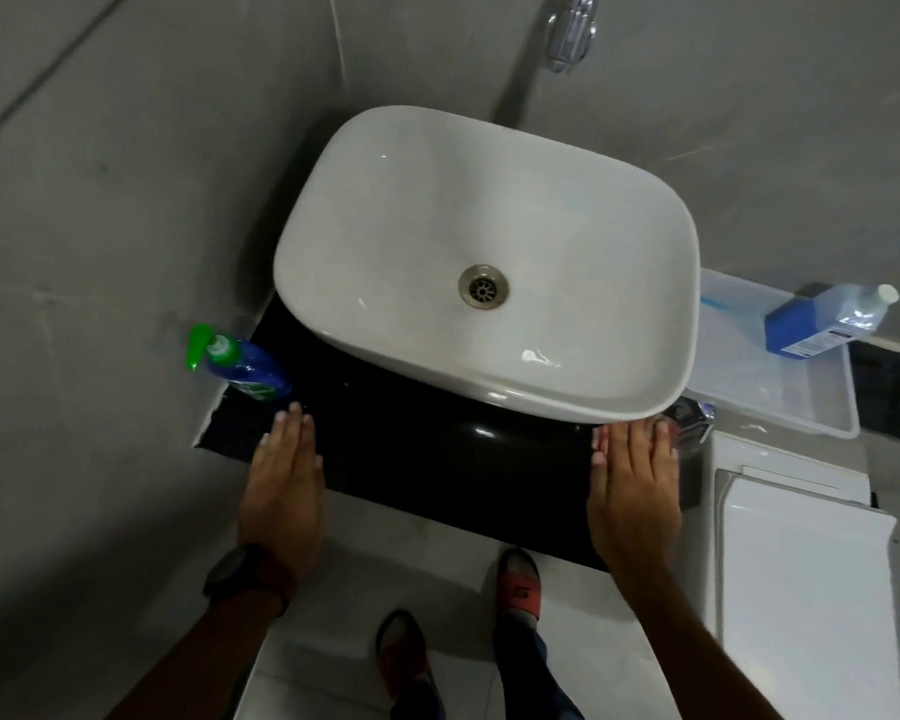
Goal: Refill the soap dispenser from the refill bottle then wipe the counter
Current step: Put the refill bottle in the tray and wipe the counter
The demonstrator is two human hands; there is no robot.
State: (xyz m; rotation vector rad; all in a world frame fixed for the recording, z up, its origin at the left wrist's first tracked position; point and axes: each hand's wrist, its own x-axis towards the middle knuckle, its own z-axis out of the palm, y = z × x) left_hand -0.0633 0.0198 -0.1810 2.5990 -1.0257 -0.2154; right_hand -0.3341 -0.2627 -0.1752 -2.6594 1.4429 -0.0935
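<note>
A blue soap dispenser (245, 368) with a green pump stands at the left end of the black counter (437, 470), against the wall. A clear refill bottle (827, 319) with blue liquid and a white cap lies on its side on a clear plastic box at the right. My left hand (284, 475) rests flat, palm down, on the counter just below the dispenser, fingers together, holding nothing. My right hand (635, 485) lies flat on the counter's right end, below the basin's front corner, also holding nothing.
A white basin (365, 189) with a metal drain sits on the counter. A chrome tap (572, 33) hangs on the wall above. A clear plastic box (801, 402) and a white toilet tank lid (801, 563) are at the right. My feet stand on the white floor below.
</note>
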